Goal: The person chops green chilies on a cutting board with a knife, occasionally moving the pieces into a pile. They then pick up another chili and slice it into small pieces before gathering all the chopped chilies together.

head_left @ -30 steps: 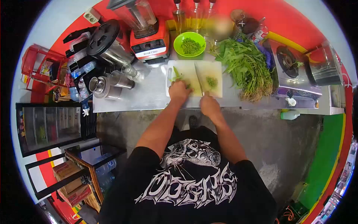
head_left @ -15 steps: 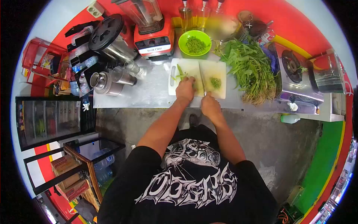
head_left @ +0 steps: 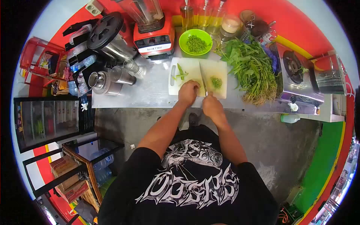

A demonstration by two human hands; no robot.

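Knife (head_left: 203, 75) gripped in the right hand (head_left: 213, 105); fingers closed around the handle, which is mostly hidden by them. Blade extended away from the body, out beyond the grip, and laid across the middle of the white cutting board (head_left: 174, 89). Board placed near the front edge of the steel counter (head_left: 153, 93).

Left hand (head_left: 188, 92) rested at the near part of the board, left of the blade, fingers curled inward. Fingertips largely hidden; whether anything is pinched under them cannot be told. Hands held apart, with the lower blade between them.

Long green pieces (head_left: 181, 71) laid on the board's left part, beyond the left hand. Small heap of chopped greens (head_left: 216, 82) on the right part, just beside the blade, beyond the right hand and touched by neither hand.

Lime-green bowl (head_left: 207, 36) set behind the board; more cut greens (head_left: 195, 44) held in it. Bundle of leafy stems (head_left: 253, 69) laid right of the board, roots toward the front edge. Red blender (head_left: 153, 41) stood left of the bowl, glass bottles (head_left: 186, 17) behind. Gas stove (head_left: 296, 75) placed farther right, past the bundle.
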